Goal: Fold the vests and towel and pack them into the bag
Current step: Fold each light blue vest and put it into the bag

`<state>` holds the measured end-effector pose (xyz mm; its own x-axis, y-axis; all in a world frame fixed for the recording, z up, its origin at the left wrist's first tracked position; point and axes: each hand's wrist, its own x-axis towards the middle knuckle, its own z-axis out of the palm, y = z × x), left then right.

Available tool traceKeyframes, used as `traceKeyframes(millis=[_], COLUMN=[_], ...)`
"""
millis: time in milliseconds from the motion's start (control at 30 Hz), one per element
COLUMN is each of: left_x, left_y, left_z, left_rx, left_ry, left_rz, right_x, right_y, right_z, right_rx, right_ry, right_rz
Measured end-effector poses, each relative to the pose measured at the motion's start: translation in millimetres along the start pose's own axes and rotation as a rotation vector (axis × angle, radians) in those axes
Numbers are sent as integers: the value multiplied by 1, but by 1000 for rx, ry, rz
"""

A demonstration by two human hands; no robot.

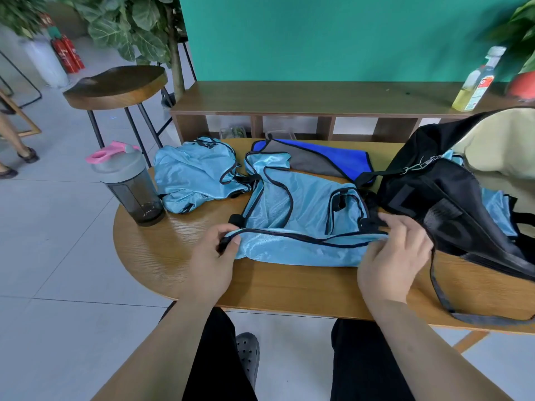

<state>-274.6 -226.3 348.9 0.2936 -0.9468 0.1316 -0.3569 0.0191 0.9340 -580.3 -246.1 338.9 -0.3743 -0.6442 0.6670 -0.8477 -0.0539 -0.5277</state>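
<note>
Pinched along its near edge by left hand (212, 253) and right hand (390, 256), fingers curled: blue vest (301, 209), spread on the tabletop (173, 256). Crumpled second vest (191, 175) to its left, towel (341, 157) behind, black bag (434, 198) at right.

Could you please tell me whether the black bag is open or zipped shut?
Open: the black bag gapes at the top, showing pale lining and light blue fabric inside.

Single head-worn wide-angle view: looks forward and down, close over the bench (289, 287), green wall (333, 36) behind.
</note>
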Motion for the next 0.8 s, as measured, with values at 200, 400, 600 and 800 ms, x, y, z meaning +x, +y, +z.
traceKeyframes(millis=[200,400,600,800], left_x=[2,3,4,2], left_y=[2,1,0,2], left_z=[0,0,0,-1], left_rx=[25,-45,-111,-202], left_ry=[-90,-61,-117,-157], left_rz=[7,-16,-27,-37], right_x=[-18,-38,-41,-41], right_y=[-28,-71,-90,-87], right_z=[13,39,58,55], right_rx=[90,202,148,184], right_ry=[-395,-519,-605,-589], right_rz=[-712,-592,-463,-396])
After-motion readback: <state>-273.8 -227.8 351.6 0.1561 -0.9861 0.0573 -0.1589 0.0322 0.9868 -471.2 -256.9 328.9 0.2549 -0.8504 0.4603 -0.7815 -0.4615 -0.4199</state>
